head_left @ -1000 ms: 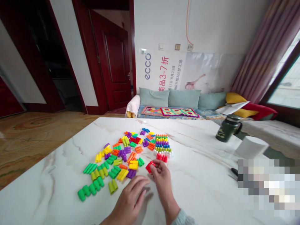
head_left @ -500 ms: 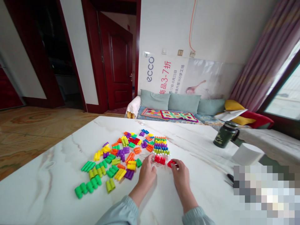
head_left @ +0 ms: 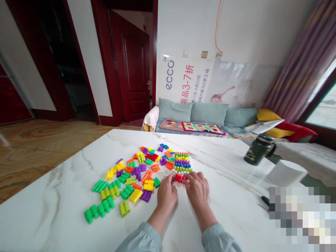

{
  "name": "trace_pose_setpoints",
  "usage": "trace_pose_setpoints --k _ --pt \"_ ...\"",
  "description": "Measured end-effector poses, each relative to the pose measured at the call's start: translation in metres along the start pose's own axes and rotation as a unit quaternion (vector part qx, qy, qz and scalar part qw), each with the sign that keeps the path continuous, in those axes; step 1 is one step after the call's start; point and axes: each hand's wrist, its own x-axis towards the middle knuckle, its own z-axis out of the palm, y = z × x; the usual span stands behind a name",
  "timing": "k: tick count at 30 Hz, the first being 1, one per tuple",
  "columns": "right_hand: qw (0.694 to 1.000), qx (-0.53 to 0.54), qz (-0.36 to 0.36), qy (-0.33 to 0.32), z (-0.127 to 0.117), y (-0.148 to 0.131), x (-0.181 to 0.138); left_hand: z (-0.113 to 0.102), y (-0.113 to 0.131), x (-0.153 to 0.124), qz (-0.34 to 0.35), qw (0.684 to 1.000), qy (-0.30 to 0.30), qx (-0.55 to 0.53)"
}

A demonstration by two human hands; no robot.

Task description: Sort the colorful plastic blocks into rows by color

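Note:
A stack of joined, rounded plastic building blocks (head_left: 183,162) lies on the white table, in rows of orange, yellow, purple, blue, light green and white. At its near end is a row of red blocks (head_left: 180,178). My left hand (head_left: 167,194) has its fingers closed at the left end of the red row. My right hand (head_left: 198,189) is closed over the right end, pressing a red block there; its fingers partly hide the row. Both hands sit close to the near edge of the stack.
Many loose block clusters spread left of my hands, among them a long green row (head_left: 99,209) and a light green pair (head_left: 124,208). To the right stand a dark green mug (head_left: 259,149) and a white paper roll (head_left: 286,173). A sofa (head_left: 204,129) is behind the table.
My right hand has moved left with the red block, from beside the stack to the right end of the red row. The left hand stays at the left end. The view has shifted slightly.

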Motion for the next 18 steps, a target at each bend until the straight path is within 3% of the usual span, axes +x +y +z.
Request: trace_pose_setpoints --k 10,18 --pt "1.000 0.002 -0.024 -0.018 0.001 -0.003 0.003 0.000 -0.001 0.000 0.010 1.000 0.027 -0.013" --pt "0.998 0.044 -0.035 -0.015 0.009 -0.011 0.003 0.006 -0.013 0.000 0.023 0.993 0.110 -0.037"
